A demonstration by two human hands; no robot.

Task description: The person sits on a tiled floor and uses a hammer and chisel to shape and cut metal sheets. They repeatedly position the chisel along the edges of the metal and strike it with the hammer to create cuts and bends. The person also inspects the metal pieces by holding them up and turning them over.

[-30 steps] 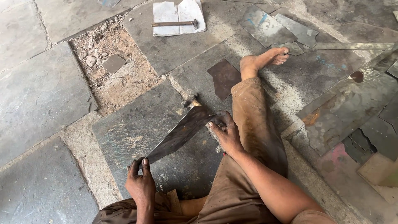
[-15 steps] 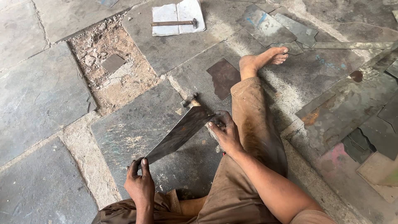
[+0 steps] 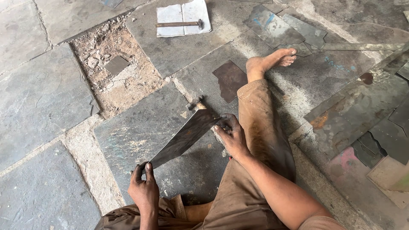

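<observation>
Dark sheet-metal strip (image 3: 183, 137) held slantwise above the stone floor (image 3: 47, 98), spanning both hands. Left hand (image 3: 144, 189) closed on its near, narrow end; right hand (image 3: 232, 137) pinching the far, wider end beside the outstretched leg (image 3: 264, 127) — probably to keep it taut and off the slab. Small hammer head (image 3: 194, 102) lying on the floor just beyond the strip's far end. Farther off, another hammer (image 3: 179, 24) resting on white paper (image 3: 184, 16); broken patch of rubble (image 3: 113, 72) to the left. Scrap metal plates (image 3: 362, 110) crowding the right side — more open floor leftward.
</observation>
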